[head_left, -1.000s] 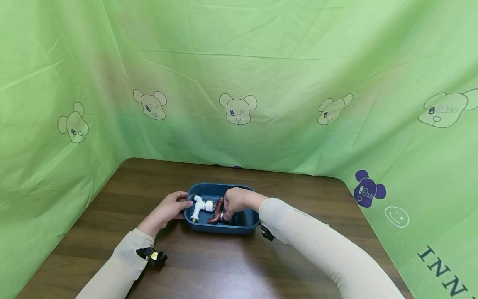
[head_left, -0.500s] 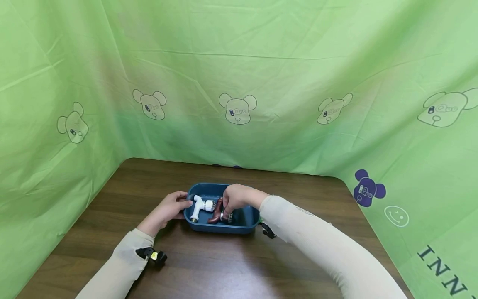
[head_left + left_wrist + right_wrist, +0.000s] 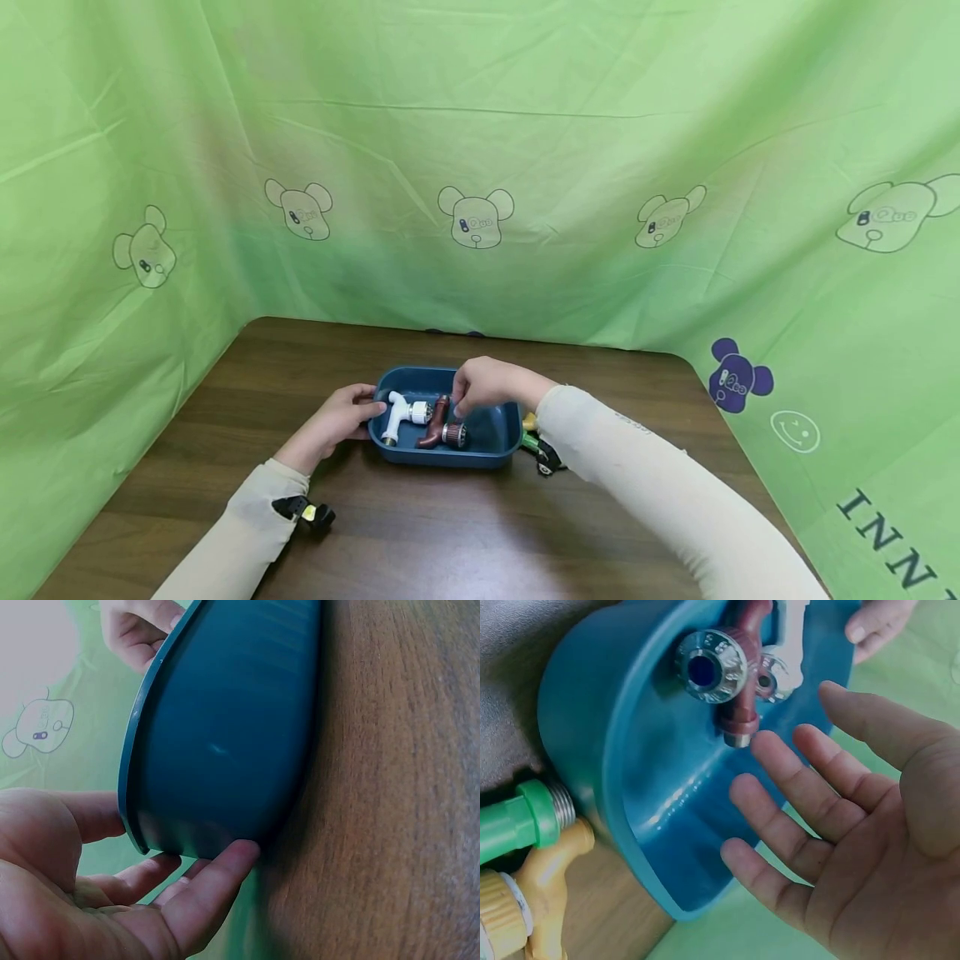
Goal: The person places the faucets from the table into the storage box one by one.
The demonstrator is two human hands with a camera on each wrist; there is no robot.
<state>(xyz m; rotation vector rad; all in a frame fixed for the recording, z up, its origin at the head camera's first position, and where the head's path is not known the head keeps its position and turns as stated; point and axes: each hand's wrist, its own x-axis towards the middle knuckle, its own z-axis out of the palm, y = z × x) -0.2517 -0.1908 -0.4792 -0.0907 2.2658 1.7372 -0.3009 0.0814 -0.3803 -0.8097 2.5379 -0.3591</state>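
Observation:
A dark blue oblong tub (image 3: 450, 459) stands on the wooden table. Inside it, a white tap (image 3: 400, 416) lies at the left end, with a dark red-brown tap (image 3: 435, 425) beside it near the middle. My left hand (image 3: 339, 419) grips the tub's left end, thumb at the rim and fingers against the outer wall (image 3: 217, 750). Over the tub's right half is my right hand (image 3: 491, 385), holding nothing. The right wrist view shows its fingers (image 3: 772, 814) loosely spread, with fingertips close to the brown tap's metal-tipped end (image 3: 738, 739).
Just right of the tub, a green tap (image 3: 521, 819) and a yellow tap (image 3: 551, 877) lie on the table, partly hidden by the right sleeve in the head view. A green cloth (image 3: 570, 275) hangs behind and at both sides of the table (image 3: 420, 533).
My right hand has let go of the brown tap and risen up and back from it. The brown tap stays in the tub. The left hand has kept its place.

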